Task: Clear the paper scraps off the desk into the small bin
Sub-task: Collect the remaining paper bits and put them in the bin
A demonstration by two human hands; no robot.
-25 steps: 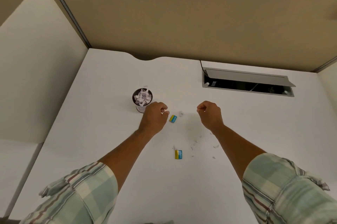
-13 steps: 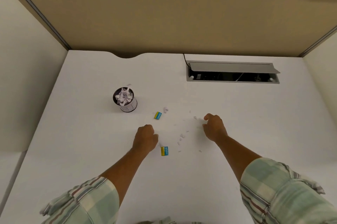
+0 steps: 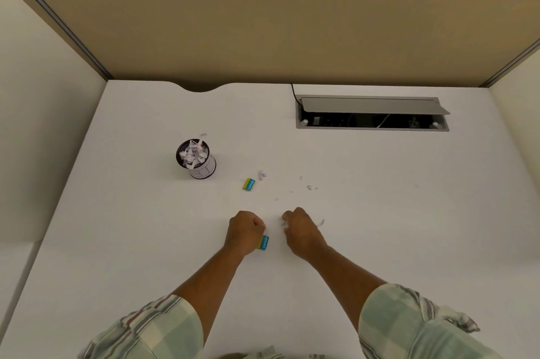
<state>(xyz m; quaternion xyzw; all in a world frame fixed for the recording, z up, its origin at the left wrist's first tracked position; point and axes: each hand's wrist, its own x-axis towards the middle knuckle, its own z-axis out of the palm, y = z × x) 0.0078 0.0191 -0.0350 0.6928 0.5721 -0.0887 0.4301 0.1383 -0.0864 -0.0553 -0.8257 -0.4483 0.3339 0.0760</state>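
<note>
A small black bin (image 3: pixel 195 158) stuffed with white paper scraps stands on the white desk (image 3: pixel 117 227), left of centre. One larger scrap (image 3: pixel 262 174) lies beside a blue-and-yellow eraser (image 3: pixel 248 184). Tiny scraps (image 3: pixel 309 187) dot the desk to the right. My left hand (image 3: pixel 244 231) is closed in a fist, touching a second blue-and-yellow eraser (image 3: pixel 263 242). My right hand (image 3: pixel 299 230) is curled close beside it, with small white scraps (image 3: pixel 282 222) at its fingertips. Another scrap (image 3: pixel 321 222) lies just right of that hand.
An open cable hatch (image 3: pixel 372 113) with a raised grey lid is set into the desk at the back right. Tan partition walls (image 3: pixel 263 22) close off the back and sides. One scrap (image 3: pixel 202 135) lies behind the bin.
My left hand drew back from the bin toward me and stopped by the near eraser. My right hand moved left and closer, meeting the left hand.
</note>
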